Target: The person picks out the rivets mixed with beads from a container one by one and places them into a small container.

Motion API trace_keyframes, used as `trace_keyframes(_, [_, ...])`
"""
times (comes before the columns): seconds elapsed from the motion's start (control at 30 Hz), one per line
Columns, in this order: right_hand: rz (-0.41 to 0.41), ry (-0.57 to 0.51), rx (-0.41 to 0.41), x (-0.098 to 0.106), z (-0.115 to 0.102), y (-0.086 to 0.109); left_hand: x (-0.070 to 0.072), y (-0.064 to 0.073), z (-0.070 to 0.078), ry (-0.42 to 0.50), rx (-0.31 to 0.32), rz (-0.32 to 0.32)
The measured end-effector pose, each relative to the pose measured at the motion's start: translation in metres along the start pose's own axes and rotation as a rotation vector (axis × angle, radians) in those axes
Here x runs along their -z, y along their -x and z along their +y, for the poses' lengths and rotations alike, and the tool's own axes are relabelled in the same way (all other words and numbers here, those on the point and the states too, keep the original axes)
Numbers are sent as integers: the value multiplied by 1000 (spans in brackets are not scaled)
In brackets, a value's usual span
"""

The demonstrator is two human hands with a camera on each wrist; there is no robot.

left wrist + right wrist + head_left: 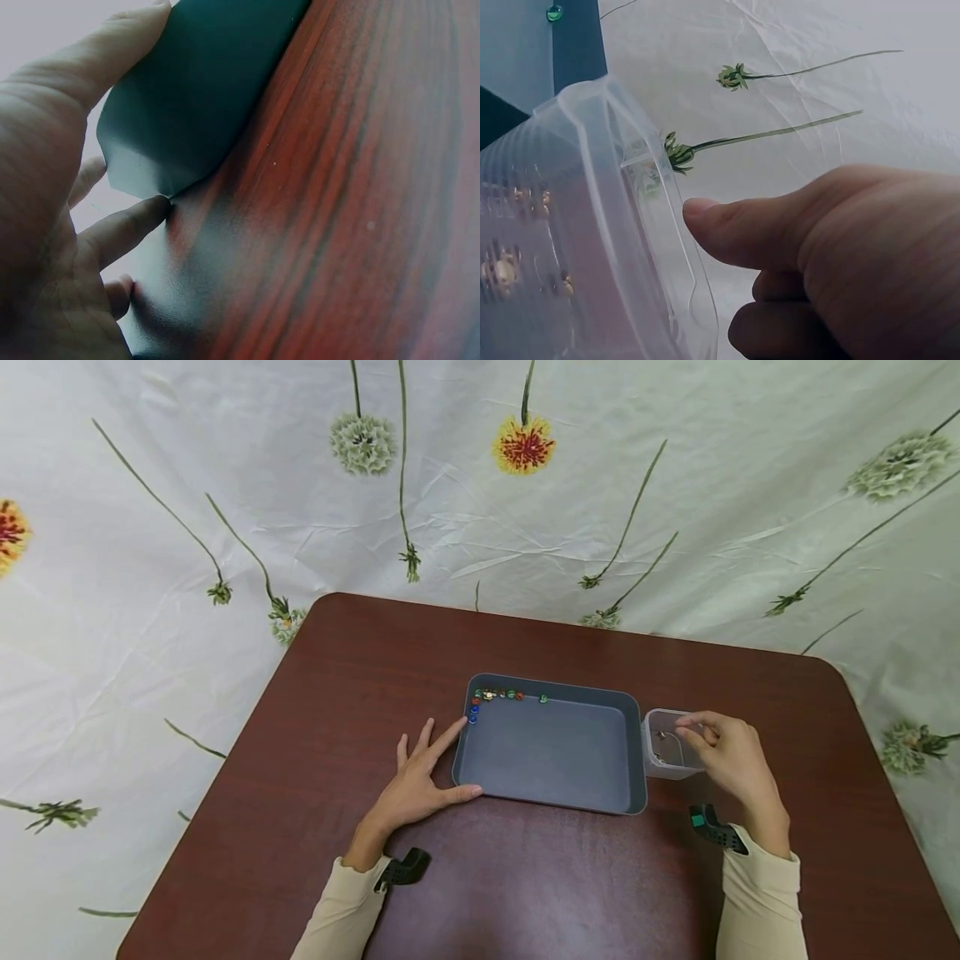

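My left hand is spread at the left end of a shallow grey tray, its index fingertip at the left rim and its thumb on the near-left corner. In the left wrist view the fingers reach the tray's outer wall. Small coloured beads lie along the tray's far and left sides, among them blue beads and a green bead. Over a clear plastic container hovers my right hand, thumb and index slightly apart, with nothing visible between them.
Inside the container are a few small gold-coloured pieces. It stands against the tray's right side on a dark red-brown wooden table. Behind the table hangs a pale cloth printed with flowers.
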State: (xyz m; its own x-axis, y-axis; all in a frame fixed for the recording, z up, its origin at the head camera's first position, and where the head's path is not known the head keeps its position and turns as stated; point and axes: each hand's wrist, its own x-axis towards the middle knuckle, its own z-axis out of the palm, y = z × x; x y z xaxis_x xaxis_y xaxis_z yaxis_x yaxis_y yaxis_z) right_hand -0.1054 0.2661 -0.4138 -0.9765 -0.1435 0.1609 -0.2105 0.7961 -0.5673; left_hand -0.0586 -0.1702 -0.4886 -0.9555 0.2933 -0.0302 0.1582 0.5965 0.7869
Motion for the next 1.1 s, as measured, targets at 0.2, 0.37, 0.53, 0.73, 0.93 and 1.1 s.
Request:
trace_keyframes(0.2, [2,3,11,0,-4,-4,0,0,0,2,-6,1])
trace_keyframes(0.37, [-12,-2,10,0,-10,-7,1,1,1,2,-3,-1])
trace_keyframes(0.53, [-24,-18,26,-5,-15,-12,1,0,1,1,-7,1])
trace_keyframes(0.73, [-33,-23,53,-12,-20,-19,0,0,1,-3,-8,-1])
trace_keyframes(0.93, [-47,-28,68,-18,-27,-24,1,0,2,-2,-12,2])
trace_keyframes(1.1, [-90,-43,50,-25,-33,-28,1,0,2,-3,-5,0])
